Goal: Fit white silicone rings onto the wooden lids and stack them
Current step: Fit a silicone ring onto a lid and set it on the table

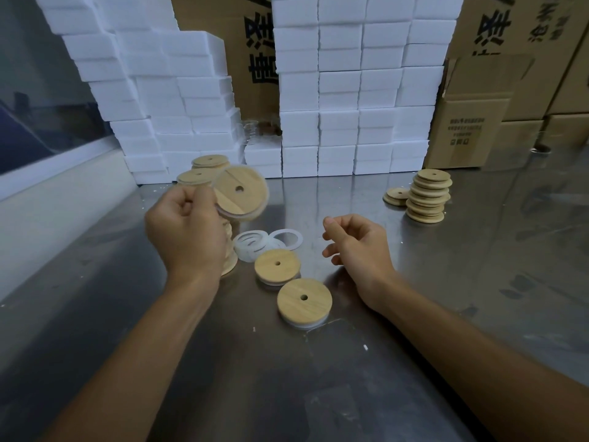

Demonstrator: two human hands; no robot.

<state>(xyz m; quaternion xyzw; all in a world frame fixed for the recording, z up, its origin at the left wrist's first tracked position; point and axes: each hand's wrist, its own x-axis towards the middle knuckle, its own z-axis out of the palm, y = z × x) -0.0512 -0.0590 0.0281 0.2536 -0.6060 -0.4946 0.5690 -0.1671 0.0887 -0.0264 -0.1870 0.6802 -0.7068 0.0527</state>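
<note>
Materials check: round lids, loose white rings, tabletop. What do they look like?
Lid in the left hand, i.e. held lid: pale wood, maybe bamboo, with visible grain, matte, and a drilled centre hole. Loose rings: translucent milky white, thin and floppy-looking, probably silicone. Tabletop: brushed metal, likely stainless steel, with dull streaky reflections of the boxes.

Both forearms enter from the lower frame bare, with no sleeves showing. The left hand [185,228] and right hand [357,250] wear nothing: ungloved, unringed.
</note>
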